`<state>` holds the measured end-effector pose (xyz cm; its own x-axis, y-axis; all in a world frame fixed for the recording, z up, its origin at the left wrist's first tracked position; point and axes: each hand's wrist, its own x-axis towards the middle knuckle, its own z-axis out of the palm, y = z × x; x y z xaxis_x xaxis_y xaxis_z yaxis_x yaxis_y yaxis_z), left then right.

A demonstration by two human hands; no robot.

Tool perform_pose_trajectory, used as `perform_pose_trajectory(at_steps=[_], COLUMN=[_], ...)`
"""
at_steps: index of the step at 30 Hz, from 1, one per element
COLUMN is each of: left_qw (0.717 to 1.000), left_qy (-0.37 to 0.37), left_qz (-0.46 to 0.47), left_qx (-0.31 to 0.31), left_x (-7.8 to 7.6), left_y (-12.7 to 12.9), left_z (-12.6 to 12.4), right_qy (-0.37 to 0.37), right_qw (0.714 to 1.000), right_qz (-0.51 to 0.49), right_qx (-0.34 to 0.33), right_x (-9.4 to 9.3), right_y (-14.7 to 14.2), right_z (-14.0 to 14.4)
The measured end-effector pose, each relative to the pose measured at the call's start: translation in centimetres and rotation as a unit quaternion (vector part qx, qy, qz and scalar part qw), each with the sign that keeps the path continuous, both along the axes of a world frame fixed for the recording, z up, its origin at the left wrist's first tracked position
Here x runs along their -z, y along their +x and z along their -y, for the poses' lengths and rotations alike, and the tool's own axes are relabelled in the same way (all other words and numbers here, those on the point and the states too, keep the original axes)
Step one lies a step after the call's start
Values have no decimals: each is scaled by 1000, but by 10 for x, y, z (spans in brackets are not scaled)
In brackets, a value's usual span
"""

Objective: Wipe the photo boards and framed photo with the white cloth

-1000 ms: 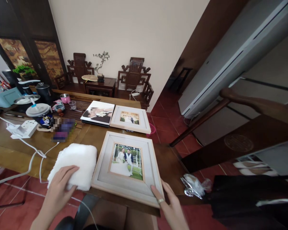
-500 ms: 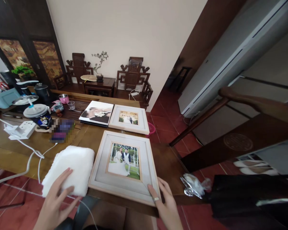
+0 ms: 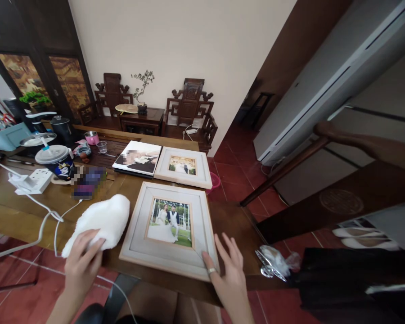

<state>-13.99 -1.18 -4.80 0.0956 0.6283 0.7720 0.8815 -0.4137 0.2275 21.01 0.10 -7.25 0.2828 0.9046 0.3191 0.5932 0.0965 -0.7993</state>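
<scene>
My left hand (image 3: pixel 84 256) pinches the near edge of a fluffy white cloth (image 3: pixel 106 218), which is bunched up on the table's front edge. Right of the cloth lies a square picture frame (image 3: pixel 138 225), pale with a wooden rim, holding a wedding photo (image 3: pixel 170 222). At its near right corner is my right hand (image 3: pixel 231 270), ring on the thumb. That thumb touches the frame's corner, while the other fingers are spread beside its right edge. Behind it lie a second pale frame (image 3: pixel 160 168) and a white-and-black photo album (image 3: pixel 140 150), side by side.
A phone (image 3: pixel 89 182) on a white cable lies behind the cloth. Further left are a lidded cup (image 3: pixel 59 162), a power strip (image 3: pixel 37 180) and a blue bin (image 3: pixel 10 135). A wooden chair (image 3: pixel 300 213) and a crumpled plastic wrapper (image 3: pixel 273 261) are to the right.
My left hand has gone from lying over the spread cloth to gripping it, and the cloth has bunched up. The front frame sits slightly further left, with my right fingers spread off its edge.
</scene>
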Motion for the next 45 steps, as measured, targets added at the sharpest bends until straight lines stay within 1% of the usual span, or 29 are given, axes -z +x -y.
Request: perform_pose_trajectory(at_steps=[2,4,5,7,9,12,14,15,17,19,22,24,25,26,28,30,31,32,34,36,37,38,39,40,41,42,43,44,45], left_qw=[997,993,991,989,989,988,986,983,976,969,962,953,948,941,921,897,891,891,913,942,955,963,966,962,954,944,936,931,931], left_qy=[64,109,117,110,90,34,-12,-31,-52,-65,-102,-134,-147,-158,-170,-190,-200,-204,-202,-195,-199,-208,-225,-248,-277,-304,-325,-334,-331], left_qz=[31,49,54,63,75,78,58,44,21,12,22,38,50,63,86,113,125,135,149,149,143,133,121,111,106,108,119,134,150], left_qx=[2,23,40,70,94,131,157,174,211,237,252,270,279,291,338,382,389,382,323,230,170,103,37,-17,-52,-66,-65,-55,-43], left_x=[-17,-31,-36,-40,-41,-40,-38,-37,-33,-29,-23,-23,-25,-27,-33,-42,-46,-50,-54,-51,-47,-40,-32,-23,-13,-4,4,11,16], left_y=[22,51,66,97,123,149,158,161,167,173,182,188,190,191,188,179,173,165,147,128,119,112,105,100,97,95,94,94,94], left_z=[-9,-17,-21,-27,-32,-37,-38,-38,-35,-32,-24,-19,-16,-13,-8,-5,-4,-4,-9,-17,-22,-26,-30,-32,-35,-36,-37,-39,-40], right_qy=[76,103,102,83,62,24,-39,-78,-138,-157,-127,-106,-104,-106,-109,-89,-71,-52,-10,45,76,109,141,173,205,233,259,281,294], right_qw=[997,989,982,969,967,976,977,973,954,924,874,847,838,832,827,829,835,847,891,942,960,973,979,981,977,970,961,951,942], right_qz=[11,-39,-67,-85,-79,-100,-148,-181,-257,-345,-468,-521,-535,-543,-547,-540,-530,-513,-447,-333,-267,-204,-146,-93,-43,5,52,99,146], right_qx=[-5,-100,-148,-216,-234,-191,-148,-123,-71,-45,-32,4,22,37,72,113,128,127,76,7,-15,-22,-13,8,35,62,81,84,66], right_x=[-20,-40,-48,-58,-60,-50,-38,-32,-22,-17,-22,-30,-35,-39,-46,-54,-59,-64,-75,-87,-92,-97,-101,-104,-106,-107,-107,-106,-103], right_y=[-20,-43,-54,-72,-81,-80,-73,-69,-64,-62,-68,-73,-75,-75,-70,-61,-54,-47,-34,-21,-14,-8,-1,6,13,21,28,34,40], right_z=[10,22,28,36,38,35,33,31,28,22,12,6,4,3,0,-4,-6,-8,-12,-16,-17,-19,-22,-24,-28,-32,-36,-41,-46])
